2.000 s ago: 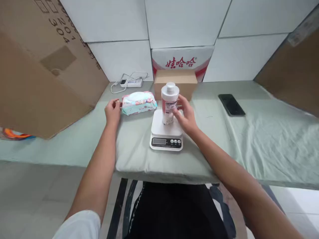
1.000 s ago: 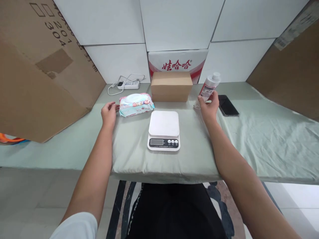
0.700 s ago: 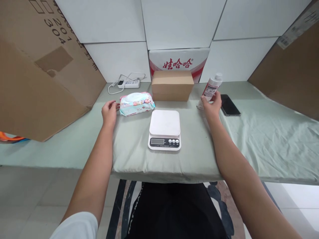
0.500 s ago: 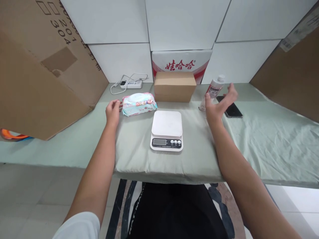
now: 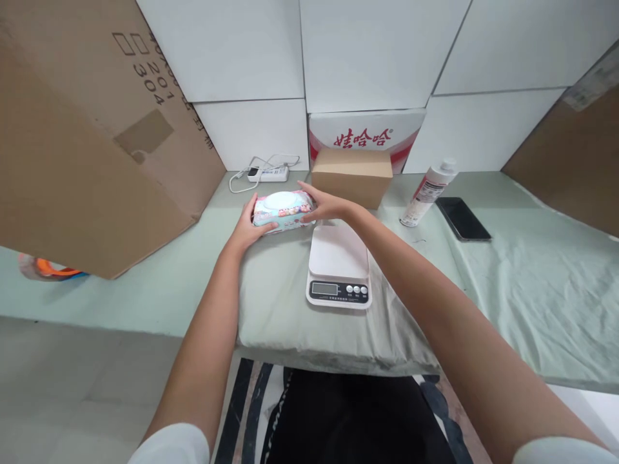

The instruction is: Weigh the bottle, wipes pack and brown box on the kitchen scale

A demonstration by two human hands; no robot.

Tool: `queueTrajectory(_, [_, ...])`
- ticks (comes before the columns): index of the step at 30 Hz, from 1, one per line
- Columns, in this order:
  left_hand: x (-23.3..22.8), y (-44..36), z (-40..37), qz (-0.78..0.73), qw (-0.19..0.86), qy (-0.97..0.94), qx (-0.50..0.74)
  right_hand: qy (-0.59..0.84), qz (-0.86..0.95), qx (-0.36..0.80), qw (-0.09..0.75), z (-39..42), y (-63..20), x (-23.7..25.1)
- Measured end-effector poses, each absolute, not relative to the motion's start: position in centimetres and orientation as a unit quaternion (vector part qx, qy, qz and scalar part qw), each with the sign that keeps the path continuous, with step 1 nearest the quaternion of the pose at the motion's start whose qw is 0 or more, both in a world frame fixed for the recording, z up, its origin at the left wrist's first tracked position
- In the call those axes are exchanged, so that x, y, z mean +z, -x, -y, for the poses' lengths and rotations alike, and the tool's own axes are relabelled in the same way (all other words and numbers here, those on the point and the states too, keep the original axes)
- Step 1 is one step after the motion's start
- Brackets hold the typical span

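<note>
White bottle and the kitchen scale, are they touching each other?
Apart. The head view shows it: a plain stretch of pale green cloth lies between the white bottle and the kitchen scale.

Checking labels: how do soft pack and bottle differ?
Shape: the soft pack is low and wide; the bottle is tall and slim.
Colour: the pack is pale blue and pink; the bottle, white and red.
Contact: left hand and right hand hold the pack; neither touches the bottle.
Both are partly white.

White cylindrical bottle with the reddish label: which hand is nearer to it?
Right. The right hand clasps the right end of the pink-and-aqua plastic packet, left of the bottle; the left hand clasps its left end, farther away.
</note>
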State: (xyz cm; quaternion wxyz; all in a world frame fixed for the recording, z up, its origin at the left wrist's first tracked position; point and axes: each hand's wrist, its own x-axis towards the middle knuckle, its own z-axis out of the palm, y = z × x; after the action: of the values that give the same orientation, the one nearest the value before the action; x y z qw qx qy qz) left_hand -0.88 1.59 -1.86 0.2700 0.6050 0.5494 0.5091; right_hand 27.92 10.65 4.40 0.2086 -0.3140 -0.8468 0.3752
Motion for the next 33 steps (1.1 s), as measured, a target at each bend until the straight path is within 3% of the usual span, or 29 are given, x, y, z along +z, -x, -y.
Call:
queueTrajectory(4, [-2.0, 0.9, -1.8, -0.541, 0.27, -0.604, 0.52, 0.322, 0.851, 0.367, 0.191, -11.9, -26.1, 3.5])
queueTrajectory(10, [0.3, -0.9, -0.5, -0.504, 0.204, -0.638, 0.544, 0.27, 0.828, 0.363, 0.331, -9.6, -28.0, 4.6])
queueTrajectory(15, [2.4, -5.7, 2.3, -0.42, 0.094, -0.709, 0.559, 0.259, 0.822, 0.263, 0.434, -2.1, -33.6, 7.2])
queueTrajectory(21, [0.5, -10.1, 4.3, -0.316, 0.187, -0.759, 0.538, 0.345, 0.762, 0.236, 0.494, 6.0, -38.5, 5.3])
queueTrajectory(33, [-0.2, -9.7, 4.8, -0.327, 0.214, -0.769, 0.506, 0.356, 0.742, 0.242, 0.514, 6.7, -38.6, 2.4])
